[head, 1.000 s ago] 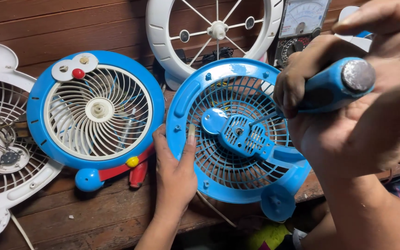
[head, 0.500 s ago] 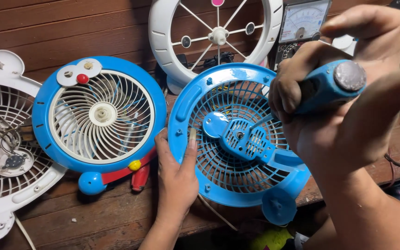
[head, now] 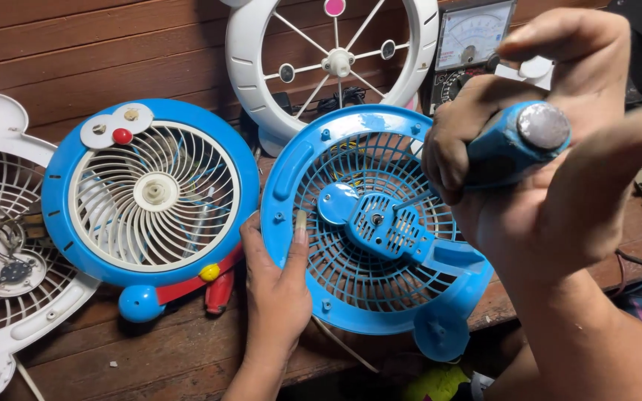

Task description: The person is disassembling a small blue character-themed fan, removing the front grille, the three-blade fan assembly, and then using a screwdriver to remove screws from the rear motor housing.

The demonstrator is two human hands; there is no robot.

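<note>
Head view looks down on a wooden desk [head: 98, 349] crowded with fan parts. Largest in reach is the blue rear fan guard [head: 377, 223], lying flat near the desk's front edge, with its foot hanging past that edge. It looks like light, thin moulded plastic: stiff at the rim, springy and breakable across the fine ribs, so the solid rim is the safest place to hold. The left hand [head: 276, 293] does so, thumb and fingers pressed on the rim's left side. To the left lies a blue front grille [head: 150, 194] with a cream spiral face, almost touching the guard, leaving little room to slide. The right hand [head: 551, 171] is clamped round a blue screwdriver [head: 514, 145], whose thin shaft angles down to the guard's central motor mount [head: 384, 226]. Behind stands a white wheel-shaped guard [head: 332, 63].
</note>
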